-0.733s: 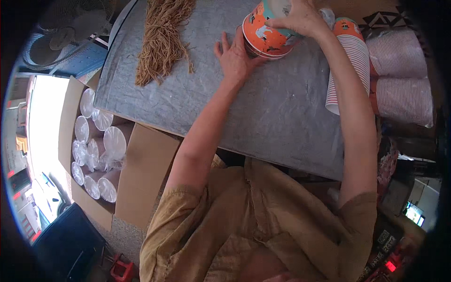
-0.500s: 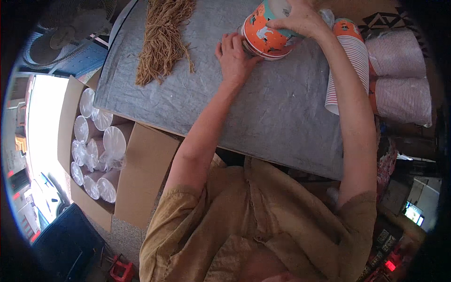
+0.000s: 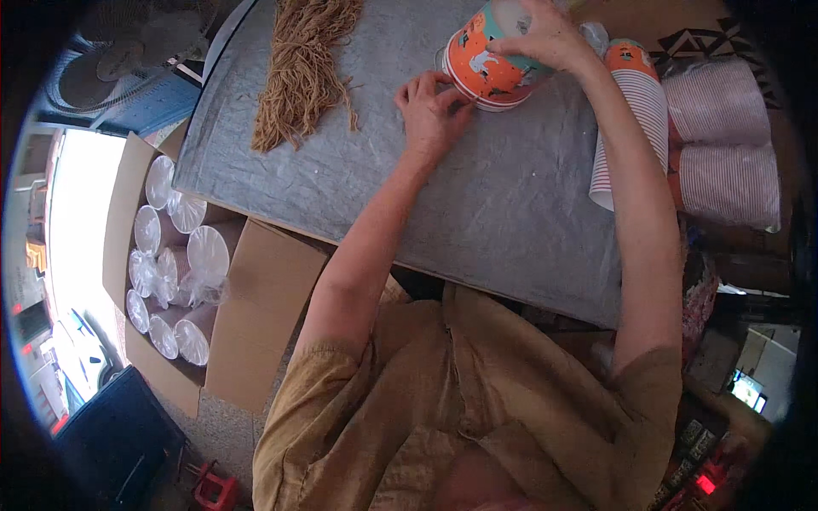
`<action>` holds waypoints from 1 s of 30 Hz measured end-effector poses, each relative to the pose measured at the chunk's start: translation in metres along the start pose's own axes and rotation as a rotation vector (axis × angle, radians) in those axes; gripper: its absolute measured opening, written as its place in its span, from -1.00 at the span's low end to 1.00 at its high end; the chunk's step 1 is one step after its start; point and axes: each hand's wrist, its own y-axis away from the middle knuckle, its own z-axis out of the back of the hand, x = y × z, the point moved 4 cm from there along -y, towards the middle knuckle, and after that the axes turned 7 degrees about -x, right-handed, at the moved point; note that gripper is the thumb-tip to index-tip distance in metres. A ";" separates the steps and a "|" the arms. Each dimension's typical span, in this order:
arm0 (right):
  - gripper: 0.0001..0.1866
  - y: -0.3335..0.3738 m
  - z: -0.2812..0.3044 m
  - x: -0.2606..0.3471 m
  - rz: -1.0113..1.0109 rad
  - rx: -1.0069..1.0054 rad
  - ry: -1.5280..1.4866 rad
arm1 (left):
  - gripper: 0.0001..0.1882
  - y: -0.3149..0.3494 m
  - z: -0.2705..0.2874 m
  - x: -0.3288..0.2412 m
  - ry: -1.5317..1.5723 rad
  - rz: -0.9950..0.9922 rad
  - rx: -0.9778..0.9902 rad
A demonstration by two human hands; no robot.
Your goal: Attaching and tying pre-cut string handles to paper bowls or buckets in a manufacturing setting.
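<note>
An orange and teal printed paper bucket (image 3: 487,68) sits tilted at the far edge of the table, its white rolled rim toward me. My right hand (image 3: 545,36) grips its upper end, with the thumb across the printed side and the other fingers partly hidden behind it. Beside the rim, my left hand (image 3: 434,106) has its fingers curled in a pinch; whatever lies between them is too small to make out. Left of both hands, a bundle of tan twine strands (image 3: 307,72) rests on the grey-covered table (image 3: 511,213).
To the right stands a nested stack of striped paper buckets (image 3: 630,111), partly behind my right forearm. Plastic-wrapped stacks (image 3: 724,102) lie beyond it. An open cardboard box (image 3: 260,307) at the left holds several wrapped bucket stacks (image 3: 209,255). A fan (image 3: 119,64) is at the upper left.
My left hand's fingers have drawn in from spread along the bucket's rim to a curled pinch beside it. The right hand keeps its grip on the bucket, which has barely shifted.
</note>
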 end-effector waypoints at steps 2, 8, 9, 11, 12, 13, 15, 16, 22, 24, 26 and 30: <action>0.16 -0.006 0.002 -0.048 -0.352 -0.091 0.557 | -0.81 -0.001 -0.002 -0.008 0.017 -0.036 0.026; 0.16 -0.014 -0.014 0.031 -0.461 -0.020 0.550 | -0.85 0.009 0.002 0.010 -0.038 -0.017 0.100; 0.16 -0.007 -0.009 0.029 -0.460 -0.023 0.551 | -0.85 0.008 0.000 0.010 -0.026 -0.013 0.086; 0.16 0.004 -0.002 0.048 -0.031 -0.039 0.091 | -0.84 0.008 -0.001 0.011 -0.013 -0.009 0.073; 0.16 -0.002 -0.006 0.051 -0.033 -0.040 0.091 | -0.83 0.008 -0.002 0.012 -0.010 0.007 0.072; 0.16 -0.012 -0.014 0.042 -0.264 -0.009 0.346 | -0.81 0.008 -0.002 0.013 -0.007 0.023 0.071; 0.16 -0.013 -0.017 0.012 -0.495 0.015 0.603 | -0.80 0.007 -0.003 0.013 -0.009 0.040 0.075; 0.17 -0.003 -0.013 -0.022 -0.356 -0.095 0.655 | -0.78 0.003 -0.009 0.007 0.001 0.053 0.083; 0.19 0.004 -0.012 0.017 -0.310 -0.040 0.335 | -0.76 0.005 0.004 0.004 -0.024 0.064 0.102; 0.19 0.000 -0.011 0.039 -0.077 -0.079 0.142 | -0.77 0.004 0.000 0.005 -0.035 0.059 0.097; 0.20 -0.009 -0.015 0.032 -0.533 -0.001 0.538 | -0.78 0.005 -0.004 0.008 -0.049 0.057 0.094; 0.20 -0.008 -0.018 0.031 -0.552 -0.034 0.550 | -0.82 0.008 -0.006 0.010 -0.066 0.034 0.057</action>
